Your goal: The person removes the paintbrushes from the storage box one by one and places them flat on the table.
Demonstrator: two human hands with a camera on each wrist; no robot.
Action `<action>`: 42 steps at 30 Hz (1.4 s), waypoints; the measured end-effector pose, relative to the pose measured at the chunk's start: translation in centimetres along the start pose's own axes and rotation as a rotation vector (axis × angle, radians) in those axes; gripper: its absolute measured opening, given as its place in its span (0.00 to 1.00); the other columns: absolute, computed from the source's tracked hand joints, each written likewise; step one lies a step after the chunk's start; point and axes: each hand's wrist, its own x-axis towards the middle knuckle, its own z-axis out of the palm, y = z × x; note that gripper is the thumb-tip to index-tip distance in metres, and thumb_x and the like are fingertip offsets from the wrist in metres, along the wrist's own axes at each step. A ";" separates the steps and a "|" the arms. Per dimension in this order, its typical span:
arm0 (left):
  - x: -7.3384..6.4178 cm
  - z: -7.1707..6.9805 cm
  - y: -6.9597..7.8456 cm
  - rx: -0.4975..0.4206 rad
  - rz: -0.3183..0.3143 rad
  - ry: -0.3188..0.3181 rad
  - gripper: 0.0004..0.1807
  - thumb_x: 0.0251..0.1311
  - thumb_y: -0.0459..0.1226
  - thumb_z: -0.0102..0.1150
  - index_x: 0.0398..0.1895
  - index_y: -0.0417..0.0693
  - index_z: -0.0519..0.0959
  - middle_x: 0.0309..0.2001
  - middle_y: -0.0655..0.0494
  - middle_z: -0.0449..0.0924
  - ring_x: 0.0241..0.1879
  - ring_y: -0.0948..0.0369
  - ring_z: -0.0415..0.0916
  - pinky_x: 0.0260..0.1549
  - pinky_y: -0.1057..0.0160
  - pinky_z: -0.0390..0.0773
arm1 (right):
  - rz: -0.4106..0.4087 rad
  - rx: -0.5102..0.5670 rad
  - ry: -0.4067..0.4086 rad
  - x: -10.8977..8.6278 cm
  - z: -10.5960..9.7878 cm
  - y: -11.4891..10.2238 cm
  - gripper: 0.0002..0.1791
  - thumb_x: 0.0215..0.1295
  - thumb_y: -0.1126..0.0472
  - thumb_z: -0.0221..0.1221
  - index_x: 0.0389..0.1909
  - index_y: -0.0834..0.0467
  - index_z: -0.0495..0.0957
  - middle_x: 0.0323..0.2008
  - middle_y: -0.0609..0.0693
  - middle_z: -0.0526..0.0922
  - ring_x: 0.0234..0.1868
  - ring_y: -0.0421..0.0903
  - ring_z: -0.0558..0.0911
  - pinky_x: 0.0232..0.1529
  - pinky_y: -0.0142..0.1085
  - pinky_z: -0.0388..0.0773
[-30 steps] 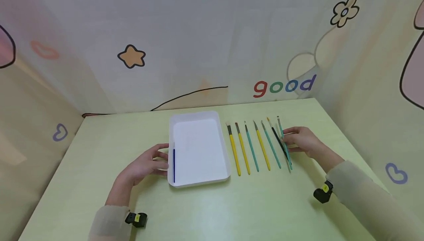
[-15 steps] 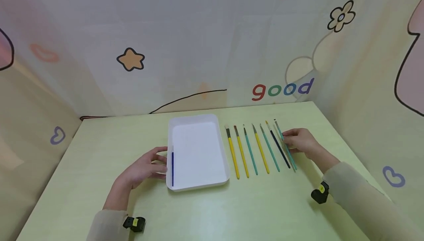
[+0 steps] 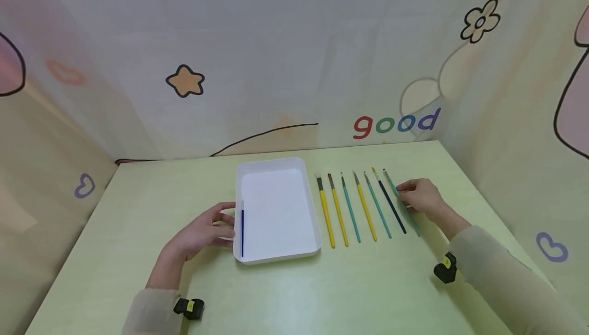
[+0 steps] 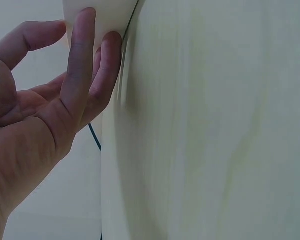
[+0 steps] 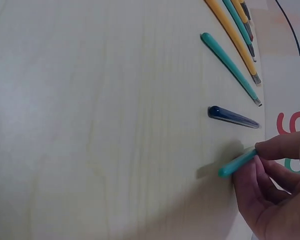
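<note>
My right hand (image 3: 422,197) pinches the teal-handled paintbrush (image 3: 407,212) at the right end of a row of brushes. In the right wrist view, thumb and finger meet on this brush (image 5: 238,163), its rounded handle end poking out past them. Just left of it lies a dark blue paintbrush (image 3: 392,207) with an orange-tan tip. My left hand (image 3: 207,230) has its fingers spread, fingertips against the left side of a white tray (image 3: 314,227). The left wrist view shows those fingertips on the tray's outer wall (image 4: 107,17). A thin dark blue brush (image 3: 242,232) lies inside the tray along its left wall.
Between tray and dark blue brush, several yellow-handled (image 3: 326,217) and teal-handled paintbrushes (image 3: 379,209) lie side by side on the pale wooden table (image 3: 276,299). A printed curtain (image 3: 276,69) stands along the table's back and sides.
The teal brush in my right hand has shifted right, from overlapping the dark blue brush to lying apart from it, and its handle end has swung right. My left hand stays at the tray.
</note>
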 end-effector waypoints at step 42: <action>-0.1 0.1 -0.1 -0.008 -0.008 0.002 0.40 0.63 0.27 0.61 0.78 0.43 0.57 0.60 0.35 0.69 0.49 0.47 0.80 0.47 0.51 0.86 | -0.222 -0.186 0.132 -1.2 1.5 -3.0 0.22 0.71 0.58 0.62 0.54 0.72 0.77 0.45 0.64 0.80 0.42 0.57 0.77 0.36 0.40 0.77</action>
